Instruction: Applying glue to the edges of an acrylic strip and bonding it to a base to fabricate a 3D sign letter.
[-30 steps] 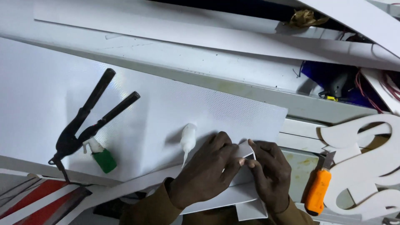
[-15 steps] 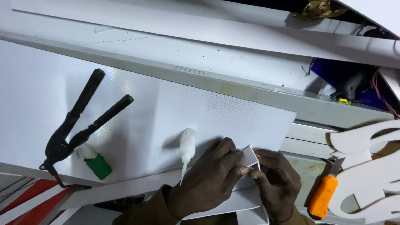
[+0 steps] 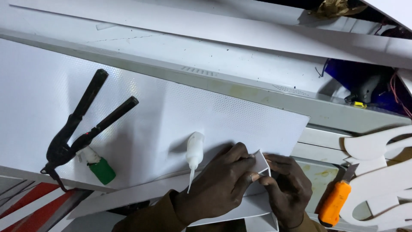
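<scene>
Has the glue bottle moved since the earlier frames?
No. The bottle lies where it was on the sheet, same gap from the pliers.

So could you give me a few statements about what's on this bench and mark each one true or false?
1. Both hands grip a folded white strip. True: the left hand and right hand pinch it at its fold.
2. The orange-handled knife is in the right hand. False: it lies apart, right of that hand.
3. A white nozzle bottle lies on the white sheet, beside the left hand. True.
4. The black long-handled pliers lie right of the hands. False: they lie far left.
5. The small bottle by the pliers has an orange base. False: green.
</scene>
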